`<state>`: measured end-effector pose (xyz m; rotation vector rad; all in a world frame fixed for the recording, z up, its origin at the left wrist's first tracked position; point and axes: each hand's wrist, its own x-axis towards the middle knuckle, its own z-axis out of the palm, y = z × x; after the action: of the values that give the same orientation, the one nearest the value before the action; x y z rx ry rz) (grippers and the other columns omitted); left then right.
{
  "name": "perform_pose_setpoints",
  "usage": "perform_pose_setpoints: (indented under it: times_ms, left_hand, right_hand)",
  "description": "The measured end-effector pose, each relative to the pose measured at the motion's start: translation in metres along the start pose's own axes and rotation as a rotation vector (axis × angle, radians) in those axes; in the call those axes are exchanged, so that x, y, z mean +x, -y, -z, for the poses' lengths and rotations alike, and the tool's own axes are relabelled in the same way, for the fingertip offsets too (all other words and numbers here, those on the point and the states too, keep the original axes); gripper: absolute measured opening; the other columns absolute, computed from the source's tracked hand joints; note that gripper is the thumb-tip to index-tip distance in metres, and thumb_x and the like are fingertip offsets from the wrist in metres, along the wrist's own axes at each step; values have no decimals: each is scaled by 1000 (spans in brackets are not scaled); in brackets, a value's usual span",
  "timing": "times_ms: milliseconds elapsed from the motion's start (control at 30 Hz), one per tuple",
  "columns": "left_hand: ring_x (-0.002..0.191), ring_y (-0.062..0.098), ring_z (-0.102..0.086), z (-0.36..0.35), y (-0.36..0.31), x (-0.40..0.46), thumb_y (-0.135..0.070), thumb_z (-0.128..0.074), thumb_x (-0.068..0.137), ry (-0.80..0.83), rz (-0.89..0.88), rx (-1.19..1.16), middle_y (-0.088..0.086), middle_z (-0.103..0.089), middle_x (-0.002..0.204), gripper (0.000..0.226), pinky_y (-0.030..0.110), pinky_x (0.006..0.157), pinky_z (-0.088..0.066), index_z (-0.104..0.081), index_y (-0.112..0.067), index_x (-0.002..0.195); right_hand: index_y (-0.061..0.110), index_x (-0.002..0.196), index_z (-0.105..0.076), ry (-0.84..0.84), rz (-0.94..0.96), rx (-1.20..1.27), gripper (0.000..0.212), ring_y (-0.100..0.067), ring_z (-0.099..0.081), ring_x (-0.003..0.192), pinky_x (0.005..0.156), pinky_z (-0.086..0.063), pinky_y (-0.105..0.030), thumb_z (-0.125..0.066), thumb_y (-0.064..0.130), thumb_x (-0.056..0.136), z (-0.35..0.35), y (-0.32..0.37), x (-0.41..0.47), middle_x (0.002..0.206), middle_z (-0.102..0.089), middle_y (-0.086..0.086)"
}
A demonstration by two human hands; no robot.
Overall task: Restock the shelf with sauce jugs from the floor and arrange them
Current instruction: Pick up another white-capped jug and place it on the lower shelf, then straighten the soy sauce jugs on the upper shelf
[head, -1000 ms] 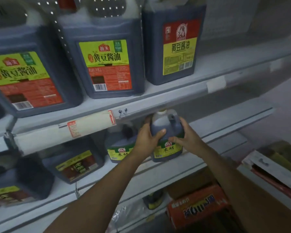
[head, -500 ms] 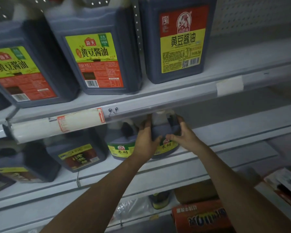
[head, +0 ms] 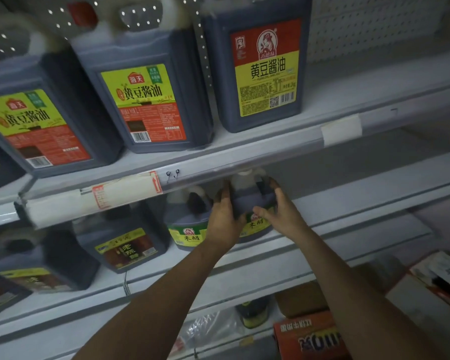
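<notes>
both hands hold a dark vinegar jug (head: 247, 201) on the middle shelf (head: 244, 258) of a dim shop aisle. the left hand (head: 222, 219) wraps its grip round the jug's left side, thumb across the front; the right hand (head: 279, 213) clasps the right side, thumb on the yellow-green label. the jug stands upright on the shelf, its pale cap tucked just under the front rail of the upper shelf (head: 270, 141), and sits just beside a matching jug (head: 189, 222) on its left.

further left on the same shelf stand darker, squarer jugs (head: 125, 245) with brown-and-yellow labels, blurred toward the frame's edge. to the right of the held jug the pale grey shelf surface runs bare to the far right.

the upper shelf carries three large soy sauce jugs: two with green-and-red labels (head: 146, 100) on the left and one with a red-and-yellow label (head: 265, 66) to their right. a white price strip (head: 94, 198) hangs curled from the rail at left, and a small blank tag (head: 340, 129) sits on the rail at right. white pegboard (head: 369, 24) backs the unit.

below, near the floor, a small dark bottle (head: 252, 311) stands beside clear plastic wrap (head: 213, 331), with an orange-red carton (head: 309, 336) and other boxes (head: 434, 284) at lower right.
</notes>
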<state>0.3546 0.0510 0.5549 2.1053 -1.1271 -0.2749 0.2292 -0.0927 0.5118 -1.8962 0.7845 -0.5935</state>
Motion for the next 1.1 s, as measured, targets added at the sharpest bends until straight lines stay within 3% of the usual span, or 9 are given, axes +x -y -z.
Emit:
perform_pose_setpoints:
  times_ms: [167,300,433,567,733,833,1100]
  left_hand:
    - [121,32,-56,18,16,-40,-14,-70,87,32,-89,93,10,-50,136,70,38,97,-49,-42,-20,151]
    - [113,30,-60,59,32,-62,-21,-66,89,45,-142,175,7,-60,125,52,38,88,-52,-55,-23,139]
    - [113,32,-61,140,71,-98,-29,-63,88,6,-155,392,7,-62,124,48,42,86,-55,-59,-30,136]
    - [112,35,-66,257,126,-155,-41,-60,89,-7,-44,575,7,-67,124,43,42,86,-56,-61,-32,130]
    - [105,33,-70,421,182,-244,-35,-60,90,-97,90,749,8,-72,117,32,42,86,-57,-67,-28,121]
    - [106,35,-70,508,200,-297,-36,-60,92,-165,125,847,9,-72,116,30,40,83,-55,-68,-28,119]
    - [108,37,-65,681,241,-401,-37,-57,94,-225,304,948,10,-68,119,32,39,78,-46,-65,-20,119]
  right_hand:
    - [29,140,-42,-200,52,-312,61,-26,-57,118,90,-55,-44,-76,41,90,-18,12,-49,136,-51,-4]
    - [24,135,-49,-97,173,-485,44,-29,-57,119,89,-54,-45,-67,29,96,-47,47,-81,135,-54,-5]
    - [20,126,-57,22,311,-640,30,-30,-58,113,87,-51,-44,-62,30,98,-111,117,-96,122,-60,-5]
    - [23,127,-57,127,473,-670,28,-26,-60,114,88,-50,-40,-58,31,100,-204,214,-124,126,-64,-1]
    - [24,126,-56,209,680,-751,27,-30,-63,112,78,-47,-38,-56,34,101,-331,349,-173,125,-66,-3]
    - [24,125,-54,243,777,-767,29,-32,-61,118,88,-51,-44,-56,39,100,-399,427,-208,129,-65,-4]
    - [29,126,-54,293,932,-799,29,-32,-62,112,79,-47,-40,-56,43,100,-526,581,-270,124,-67,-3]
